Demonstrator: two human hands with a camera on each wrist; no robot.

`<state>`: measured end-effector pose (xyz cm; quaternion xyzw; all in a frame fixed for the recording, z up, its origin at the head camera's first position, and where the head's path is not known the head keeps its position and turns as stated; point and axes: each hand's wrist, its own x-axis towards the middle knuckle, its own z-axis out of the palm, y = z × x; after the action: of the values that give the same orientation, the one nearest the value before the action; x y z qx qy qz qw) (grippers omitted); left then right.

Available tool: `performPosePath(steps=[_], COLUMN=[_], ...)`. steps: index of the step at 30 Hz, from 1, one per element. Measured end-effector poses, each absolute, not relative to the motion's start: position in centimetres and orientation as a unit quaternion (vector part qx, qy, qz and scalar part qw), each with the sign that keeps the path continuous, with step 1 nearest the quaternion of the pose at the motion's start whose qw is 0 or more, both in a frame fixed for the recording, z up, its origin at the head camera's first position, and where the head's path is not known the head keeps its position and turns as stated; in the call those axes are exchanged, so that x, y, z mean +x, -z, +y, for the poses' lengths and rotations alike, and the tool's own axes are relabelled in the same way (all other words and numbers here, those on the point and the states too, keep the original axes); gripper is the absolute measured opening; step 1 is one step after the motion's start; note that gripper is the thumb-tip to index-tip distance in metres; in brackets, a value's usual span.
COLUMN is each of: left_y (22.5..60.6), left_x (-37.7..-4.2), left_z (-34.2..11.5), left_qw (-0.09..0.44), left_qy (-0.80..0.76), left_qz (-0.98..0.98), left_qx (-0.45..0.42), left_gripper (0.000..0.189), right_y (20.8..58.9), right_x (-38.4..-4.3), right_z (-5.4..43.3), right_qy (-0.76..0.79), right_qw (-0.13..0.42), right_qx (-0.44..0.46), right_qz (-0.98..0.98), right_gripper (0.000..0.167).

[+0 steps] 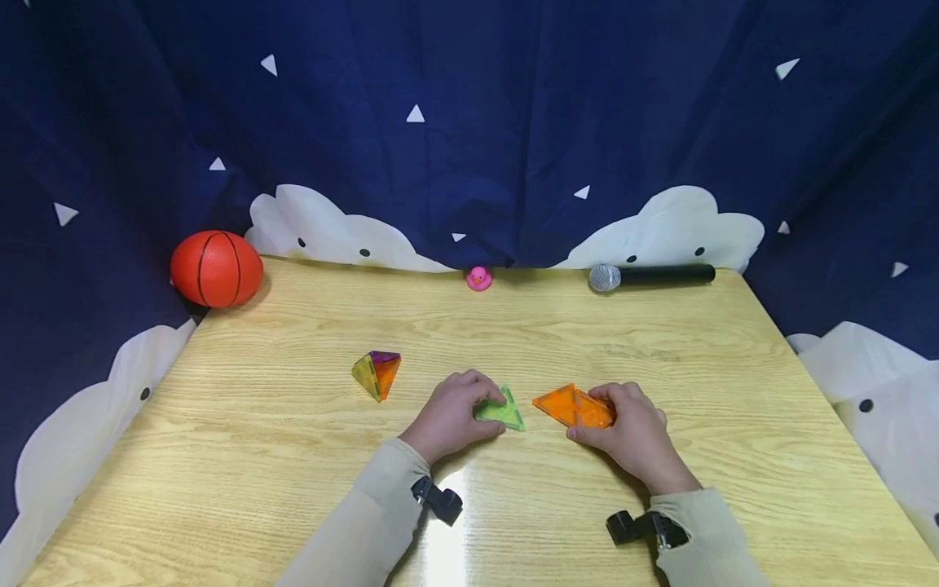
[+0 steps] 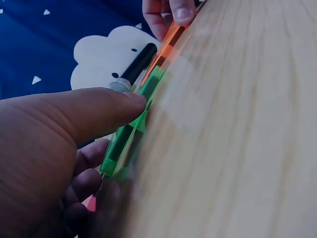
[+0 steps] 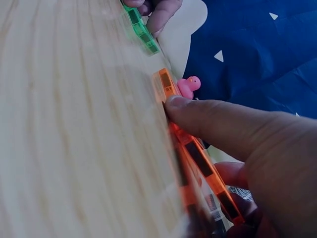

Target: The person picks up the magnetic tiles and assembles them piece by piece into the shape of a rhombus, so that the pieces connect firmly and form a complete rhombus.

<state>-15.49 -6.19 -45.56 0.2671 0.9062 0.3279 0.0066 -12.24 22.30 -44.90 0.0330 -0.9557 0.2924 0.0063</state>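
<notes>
In the head view my left hand (image 1: 456,414) pinches a translucent green triangular magnetic tile (image 1: 513,414) by its edges, thumb on the near side. The left wrist view shows this green tile (image 2: 149,88) low over the wood, the thumb along its edge. My right hand (image 1: 637,430) grips a pair of orange triangular magnetic tiles (image 1: 559,404) lying edge to edge, their pointed left end towards the green tile. From the right wrist, an orange tile (image 3: 199,156) appears slightly tilted over the tabletop between thumb and fingers. A small gap separates green from orange.
Left of my left hand stands a small pyramid (image 1: 385,377) of yellow, orange and purple tiles. Along the back of the wooden table (image 1: 293,489) are a red ball (image 1: 217,269), a pink rubber duck (image 1: 479,279) and a microphone (image 1: 660,275), before a dark blue curtain (image 1: 484,98).
</notes>
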Motion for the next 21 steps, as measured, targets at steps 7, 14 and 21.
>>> performPosePath(steps=[7,14,21], left_y=[45.8,46.0,45.7], left_x=[-15.8,-15.7,-14.2], left_z=[-6.3,-5.4,-2.5], left_qw=[-0.023,-0.075,-0.060], left_qy=[-0.327,-0.383,-0.379], left_qz=[0.923,0.907,0.880], left_qx=[0.201,0.159,0.279], left_gripper=[0.036,0.056,0.029], right_y=[45.0,45.2,45.2], right_x=[-12.3,-12.3,-12.2], right_z=[22.4,22.4,22.4], right_qy=[-0.295,-0.289,-0.289], right_qw=[0.006,0.017,0.037], right_qx=[0.042,0.046,0.055], right_qz=[-0.954,-0.956,-0.955], right_gripper=[0.070,0.046,0.029])
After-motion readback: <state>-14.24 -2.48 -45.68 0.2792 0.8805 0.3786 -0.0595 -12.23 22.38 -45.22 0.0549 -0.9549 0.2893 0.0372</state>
